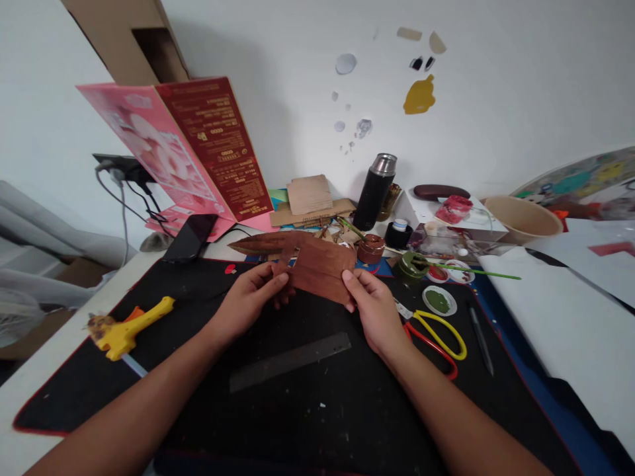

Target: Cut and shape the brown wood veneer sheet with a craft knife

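Between my two hands is a flat brown-painted piece (325, 268), probably card, held up over the black mat (278, 410). My left hand (255, 291) pinches its left edge, by a small notch or slot. My right hand (370, 297) grips the lower right corner between thumb and fingers. Just behind the piece lies a long pointed brown shape (262, 243); whether the two are joined I cannot tell. Below, on the mat, rests a clear ruler (290, 362). Scissors (439, 337) with yellow and red handles lie right of my right hand.
A yellow glue gun (129, 328) lies at left, near a black phone (190, 238). Paint jars, one brown (371, 249) and one green (411, 268), stand behind with a black flask (376, 192). At right are a green paint lid (439, 301) and a pen (480, 338).
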The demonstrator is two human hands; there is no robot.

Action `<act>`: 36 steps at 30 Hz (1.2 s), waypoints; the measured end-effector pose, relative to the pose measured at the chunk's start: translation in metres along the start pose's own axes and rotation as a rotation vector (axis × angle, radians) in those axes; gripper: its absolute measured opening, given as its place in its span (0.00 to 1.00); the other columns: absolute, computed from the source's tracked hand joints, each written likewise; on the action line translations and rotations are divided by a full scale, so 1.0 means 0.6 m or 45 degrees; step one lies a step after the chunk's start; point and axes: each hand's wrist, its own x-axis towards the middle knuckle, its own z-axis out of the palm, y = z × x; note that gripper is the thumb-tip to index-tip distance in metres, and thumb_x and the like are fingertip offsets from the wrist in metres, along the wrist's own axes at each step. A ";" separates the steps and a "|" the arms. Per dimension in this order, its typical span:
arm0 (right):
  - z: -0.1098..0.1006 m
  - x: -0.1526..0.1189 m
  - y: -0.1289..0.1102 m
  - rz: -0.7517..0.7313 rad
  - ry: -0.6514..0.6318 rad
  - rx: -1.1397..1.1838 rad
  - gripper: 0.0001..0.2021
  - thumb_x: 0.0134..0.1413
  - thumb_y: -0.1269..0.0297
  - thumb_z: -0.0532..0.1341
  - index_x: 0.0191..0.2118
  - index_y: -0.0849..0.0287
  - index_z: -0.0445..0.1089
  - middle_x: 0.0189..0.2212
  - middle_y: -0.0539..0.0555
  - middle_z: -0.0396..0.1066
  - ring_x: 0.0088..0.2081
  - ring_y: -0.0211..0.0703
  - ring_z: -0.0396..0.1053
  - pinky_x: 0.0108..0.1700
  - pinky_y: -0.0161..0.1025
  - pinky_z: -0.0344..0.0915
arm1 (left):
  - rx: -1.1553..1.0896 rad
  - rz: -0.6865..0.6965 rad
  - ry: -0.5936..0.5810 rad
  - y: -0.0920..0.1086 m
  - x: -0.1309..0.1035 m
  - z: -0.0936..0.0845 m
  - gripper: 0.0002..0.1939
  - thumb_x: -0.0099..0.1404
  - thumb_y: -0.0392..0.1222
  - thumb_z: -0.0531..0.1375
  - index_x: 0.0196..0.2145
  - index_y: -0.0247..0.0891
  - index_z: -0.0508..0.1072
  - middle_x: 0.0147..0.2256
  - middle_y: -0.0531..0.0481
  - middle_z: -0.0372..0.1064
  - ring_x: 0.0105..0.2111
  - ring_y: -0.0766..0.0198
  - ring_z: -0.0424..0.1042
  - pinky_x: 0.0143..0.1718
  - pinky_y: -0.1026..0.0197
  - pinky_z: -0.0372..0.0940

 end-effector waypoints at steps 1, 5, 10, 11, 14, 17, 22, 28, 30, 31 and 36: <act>-0.001 0.000 0.000 -0.007 0.004 -0.001 0.20 0.58 0.44 0.68 0.31 0.56 0.72 0.21 0.45 0.62 0.22 0.34 0.56 0.25 0.35 0.52 | 0.047 0.017 0.050 0.000 0.001 -0.001 0.18 0.68 0.57 0.62 0.33 0.38 0.71 0.29 0.51 0.73 0.26 0.65 0.71 0.26 0.63 0.65; -0.004 0.002 -0.006 -0.063 0.083 -0.001 0.19 0.59 0.44 0.68 0.33 0.56 0.71 0.21 0.45 0.61 0.22 0.34 0.53 0.25 0.36 0.49 | 0.170 0.055 0.179 0.002 0.000 -0.003 0.16 0.67 0.55 0.62 0.32 0.40 0.70 0.26 0.54 0.70 0.25 0.65 0.69 0.27 0.63 0.63; -0.004 -0.005 -0.018 -0.167 0.150 -0.157 0.15 0.60 0.47 0.68 0.35 0.55 0.74 0.22 0.45 0.61 0.25 0.37 0.56 0.27 0.37 0.52 | 0.314 0.100 0.173 0.010 -0.005 -0.001 0.15 0.68 0.53 0.61 0.30 0.40 0.70 0.25 0.54 0.70 0.25 0.64 0.68 0.29 0.62 0.62; -0.003 -0.006 -0.020 -0.179 0.162 -0.155 0.15 0.60 0.48 0.67 0.36 0.55 0.74 0.22 0.45 0.61 0.25 0.38 0.56 0.27 0.37 0.53 | 0.322 0.101 0.168 0.010 -0.004 -0.002 0.16 0.68 0.54 0.60 0.30 0.40 0.70 0.24 0.54 0.70 0.25 0.64 0.68 0.29 0.62 0.62; -0.002 -0.008 -0.024 -0.197 0.209 -0.105 0.13 0.61 0.49 0.66 0.36 0.54 0.73 0.21 0.45 0.59 0.24 0.38 0.54 0.26 0.37 0.52 | 0.291 0.073 0.176 0.009 -0.001 -0.006 0.18 0.68 0.56 0.59 0.29 0.41 0.68 0.23 0.54 0.69 0.24 0.63 0.67 0.28 0.62 0.62; -0.003 -0.008 -0.024 -0.219 0.230 -0.128 0.12 0.61 0.50 0.66 0.36 0.54 0.73 0.22 0.45 0.59 0.24 0.38 0.55 0.26 0.37 0.52 | 0.289 0.047 0.164 0.006 0.001 -0.008 0.18 0.68 0.57 0.59 0.30 0.40 0.69 0.24 0.53 0.69 0.25 0.63 0.67 0.28 0.62 0.62; 0.007 -0.023 -0.018 -0.305 0.080 -0.343 0.09 0.63 0.55 0.65 0.36 0.54 0.74 0.25 0.48 0.67 0.27 0.39 0.61 0.30 0.38 0.59 | 0.407 0.098 0.021 0.010 -0.009 0.006 0.20 0.69 0.59 0.58 0.30 0.39 0.69 0.27 0.54 0.65 0.28 0.64 0.64 0.30 0.63 0.60; 0.022 -0.037 -0.011 -0.358 -0.168 -0.591 0.07 0.66 0.58 0.62 0.40 0.53 0.77 0.27 0.48 0.73 0.27 0.40 0.66 0.31 0.38 0.62 | 0.567 0.212 -0.060 0.017 -0.022 0.022 0.18 0.71 0.55 0.56 0.29 0.40 0.68 0.26 0.55 0.67 0.28 0.63 0.66 0.31 0.62 0.61; 0.023 -0.037 -0.010 -0.361 -0.191 -0.626 0.06 0.66 0.59 0.62 0.40 0.52 0.77 0.26 0.47 0.72 0.26 0.40 0.66 0.31 0.38 0.61 | 0.613 0.237 -0.068 0.018 -0.024 0.024 0.16 0.72 0.53 0.56 0.32 0.40 0.72 0.28 0.54 0.70 0.29 0.62 0.68 0.32 0.62 0.62; 0.022 -0.036 -0.010 -0.361 -0.192 -0.640 0.06 0.66 0.60 0.62 0.41 0.52 0.77 0.25 0.47 0.71 0.26 0.40 0.66 0.31 0.38 0.61 | 0.628 0.251 -0.067 0.018 -0.025 0.024 0.16 0.72 0.53 0.56 0.34 0.40 0.73 0.29 0.53 0.72 0.30 0.62 0.70 0.33 0.62 0.63; 0.024 -0.035 -0.008 -0.366 -0.184 -0.701 0.06 0.66 0.60 0.62 0.42 0.52 0.77 0.25 0.47 0.71 0.27 0.40 0.67 0.32 0.38 0.62 | 0.642 0.303 -0.048 0.019 -0.030 0.029 0.14 0.73 0.51 0.57 0.40 0.40 0.76 0.34 0.52 0.76 0.33 0.61 0.73 0.37 0.62 0.66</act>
